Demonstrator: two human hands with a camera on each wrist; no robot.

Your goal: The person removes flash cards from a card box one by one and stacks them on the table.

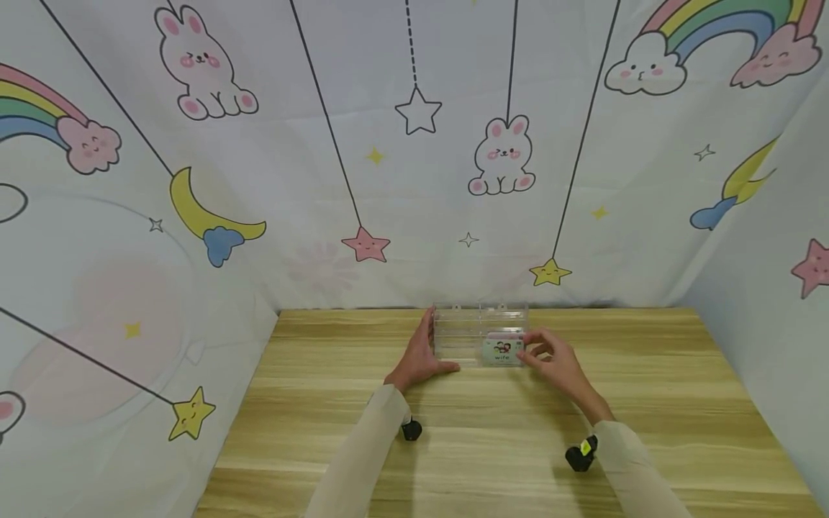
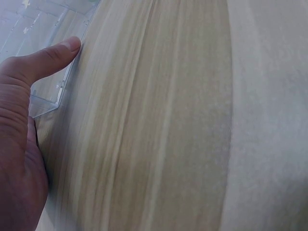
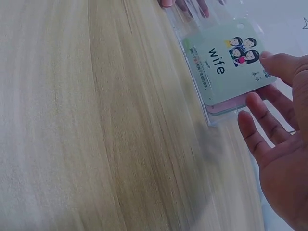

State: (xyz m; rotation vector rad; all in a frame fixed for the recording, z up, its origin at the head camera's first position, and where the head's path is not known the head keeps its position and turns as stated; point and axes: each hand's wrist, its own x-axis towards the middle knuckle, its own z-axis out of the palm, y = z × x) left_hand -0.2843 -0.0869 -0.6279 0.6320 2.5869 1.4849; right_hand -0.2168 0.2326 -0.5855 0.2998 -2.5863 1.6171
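Observation:
A clear plastic display rack (image 1: pixel 457 332) with several compartments stands upright at the back of the table. My left hand (image 1: pixel 417 357) holds its left end, the thumb along the lower front edge and the fingers at the side. In the left wrist view the thumb of that hand (image 2: pixel 24 91) lies over the rack's corner (image 2: pixel 54 98). A pale green flash card (image 3: pixel 224 62) printed "wife" sits in the lower right compartment, with a pinkish card (image 3: pixel 231 103) behind it. My right hand (image 1: pixel 555 362) pinches the green card's right edge, thumb in front and fingers behind.
The wood-grain table (image 1: pixel 492 446) stretches in front of the rack and to both sides. A white cloth (image 1: pixel 427 187) printed with rabbits, stars and rainbows hangs right behind the rack and along both sides.

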